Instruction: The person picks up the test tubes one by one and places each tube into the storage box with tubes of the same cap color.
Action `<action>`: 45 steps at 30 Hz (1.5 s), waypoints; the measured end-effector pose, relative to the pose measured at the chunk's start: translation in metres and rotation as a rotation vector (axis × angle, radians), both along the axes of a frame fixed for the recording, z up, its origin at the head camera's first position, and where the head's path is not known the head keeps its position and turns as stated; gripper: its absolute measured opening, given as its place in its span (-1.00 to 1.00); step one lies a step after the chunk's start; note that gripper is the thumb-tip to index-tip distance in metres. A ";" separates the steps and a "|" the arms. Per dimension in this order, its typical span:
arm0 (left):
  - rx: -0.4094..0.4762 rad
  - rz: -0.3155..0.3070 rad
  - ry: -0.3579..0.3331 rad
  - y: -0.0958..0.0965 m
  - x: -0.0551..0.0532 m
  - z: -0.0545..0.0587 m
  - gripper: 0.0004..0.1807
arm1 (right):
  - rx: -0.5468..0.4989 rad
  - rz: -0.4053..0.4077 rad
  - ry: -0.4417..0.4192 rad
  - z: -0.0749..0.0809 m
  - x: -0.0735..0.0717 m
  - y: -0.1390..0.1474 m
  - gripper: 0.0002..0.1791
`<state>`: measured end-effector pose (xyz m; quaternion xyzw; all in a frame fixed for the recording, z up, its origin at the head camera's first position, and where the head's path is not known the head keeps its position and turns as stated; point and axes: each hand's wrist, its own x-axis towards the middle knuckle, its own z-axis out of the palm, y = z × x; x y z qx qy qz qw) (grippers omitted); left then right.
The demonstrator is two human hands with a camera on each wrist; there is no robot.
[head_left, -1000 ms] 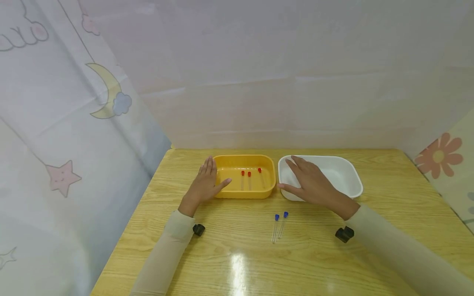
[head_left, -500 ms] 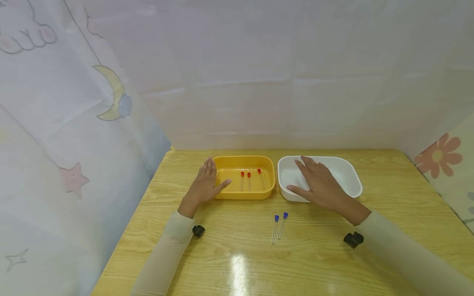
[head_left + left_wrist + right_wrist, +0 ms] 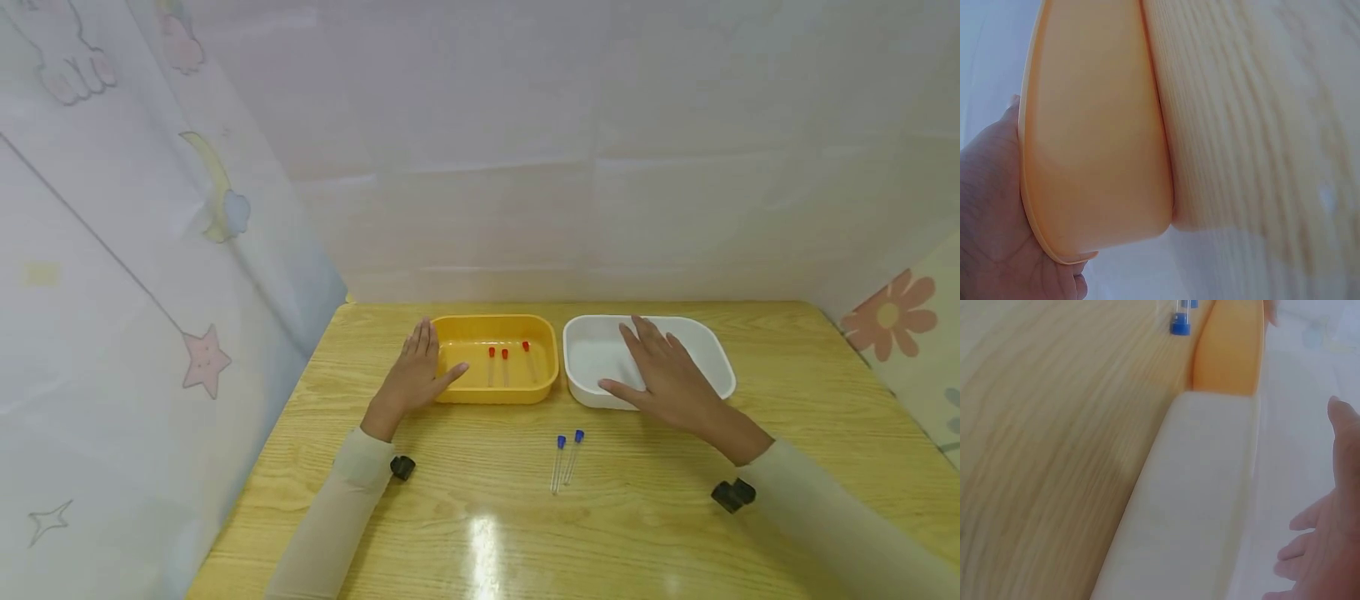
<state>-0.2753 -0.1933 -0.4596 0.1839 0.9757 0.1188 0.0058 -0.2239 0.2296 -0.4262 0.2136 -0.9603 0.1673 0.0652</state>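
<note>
My left hand [image 3: 412, 375] rests at the left rim of the yellow tray [image 3: 495, 395], fingers straight and thumb spread over the near edge. In the left wrist view, the palm lies against the rim of the yellow tray [image 3: 1100, 137]. Three clear tubes with red caps [image 3: 505, 355] lie inside that tray. Over the white tray [image 3: 588, 354] hovers my right hand [image 3: 671, 383], fingers spread and holding nothing. In the right wrist view, this hand [image 3: 1325, 531] is above the white tray's rim. Two clear tubes with blue caps [image 3: 561, 442] lie on the table in front of the trays.
Both trays stand side by side at the back of the wooden table [image 3: 450, 517]. A pale fabric backdrop [image 3: 480, 167] rises behind the table's back edge and along its left side. Black wrist cameras [image 3: 733, 495] sit on both sleeves.
My right hand has slid to the right over the white tray, away from its left end. The left hand, trays and tubes have stayed put.
</note>
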 end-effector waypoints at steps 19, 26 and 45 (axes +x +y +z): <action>0.019 -0.003 0.026 0.001 0.001 0.000 0.11 | 0.042 -0.044 0.050 -0.008 0.006 0.035 0.15; 0.027 -0.005 0.031 0.001 0.002 0.001 0.10 | 0.052 -0.053 0.050 -0.013 0.005 0.044 0.17; 0.020 -0.003 0.009 -0.001 0.001 -0.002 0.13 | 0.076 -0.099 0.000 -0.022 -0.002 0.072 0.18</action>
